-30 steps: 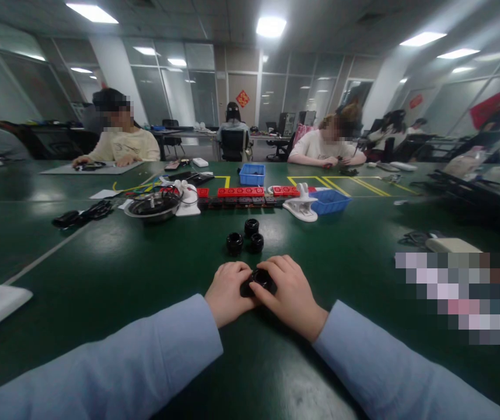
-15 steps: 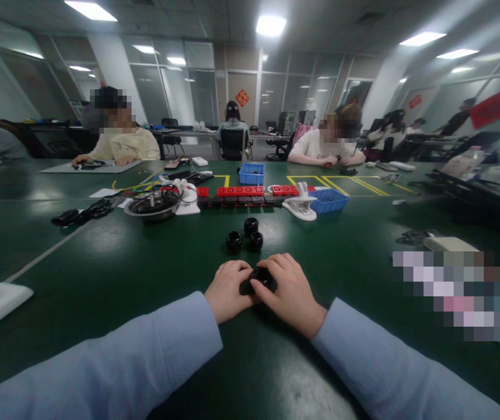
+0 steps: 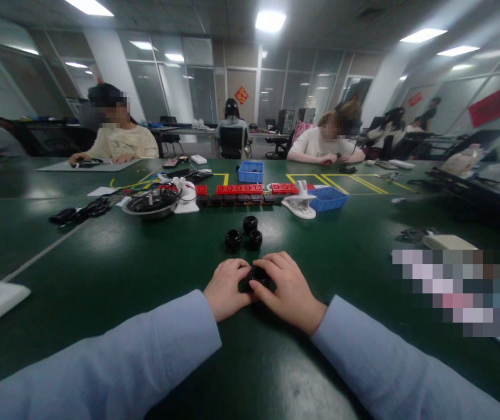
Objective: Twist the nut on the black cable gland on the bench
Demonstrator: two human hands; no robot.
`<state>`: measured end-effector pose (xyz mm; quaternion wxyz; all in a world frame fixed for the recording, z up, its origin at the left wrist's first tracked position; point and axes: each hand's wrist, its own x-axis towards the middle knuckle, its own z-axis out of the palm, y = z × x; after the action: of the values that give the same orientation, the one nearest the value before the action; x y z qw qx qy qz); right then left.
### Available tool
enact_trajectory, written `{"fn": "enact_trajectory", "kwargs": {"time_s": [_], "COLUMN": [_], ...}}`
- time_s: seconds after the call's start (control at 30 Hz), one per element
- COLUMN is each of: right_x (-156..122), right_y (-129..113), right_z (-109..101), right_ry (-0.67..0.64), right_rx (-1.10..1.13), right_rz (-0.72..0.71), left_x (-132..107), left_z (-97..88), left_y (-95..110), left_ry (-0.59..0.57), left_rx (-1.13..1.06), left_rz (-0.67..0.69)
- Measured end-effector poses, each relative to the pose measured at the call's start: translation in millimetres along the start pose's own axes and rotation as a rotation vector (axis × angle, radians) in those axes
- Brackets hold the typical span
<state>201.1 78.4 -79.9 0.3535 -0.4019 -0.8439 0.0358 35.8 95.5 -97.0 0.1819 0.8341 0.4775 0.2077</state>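
Single view, taken from a camera worn on the person's head. The viewpoint stands above the near side of the table point(image 3: 166, 251) and faces forward and down across it. The downward tilt is moderate: the ceiling point(image 3: 206, 17) occupies the top edge, the table the lower part. The left hand point(image 3: 228, 290) and right hand point(image 3: 291, 293) are close to the lens, near the centre line, seen from above and behind. The sleeves point(image 3: 118, 356) run in from the bottom corners. The far wall point(image 3: 276, 81) is well off, faced nearly square. Coverage is wide; the pillars point(image 3: 110, 73) lean outward toward the sides.
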Motion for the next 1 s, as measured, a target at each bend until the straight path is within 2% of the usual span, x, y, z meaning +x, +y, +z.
{"fn": "enact_trajectory", "kwargs": {"time_s": [0.67, 0.8, 0.9, 1.0], "right_x": [-1.0, -1.6, -2.5, -2.6], "right_y": [-6.7, -8.7, -8.0, -3.4], "right_z": [-7.4, -8.3, -8.4, -9.6], "right_ry": [-0.129, -0.107, -0.083, -0.13], "right_rx": [0.144, 0.161, 0.126, 0.013], "right_rz": [-0.25, -0.308, -0.321, -0.28], "left_x": [1.5, 1.0, 1.0, 1.0], "left_z": [1.9, 2.1, 1.6, 0.2], "left_y": [-2.6, -2.8, -2.1, -0.6], "left_ry": [0.004, 0.006, 0.004, -0.002], "left_rx": [0.006, 0.008, 0.005, 0.0], "left_rz": [-0.012, -0.01, -0.018, -0.018]}}
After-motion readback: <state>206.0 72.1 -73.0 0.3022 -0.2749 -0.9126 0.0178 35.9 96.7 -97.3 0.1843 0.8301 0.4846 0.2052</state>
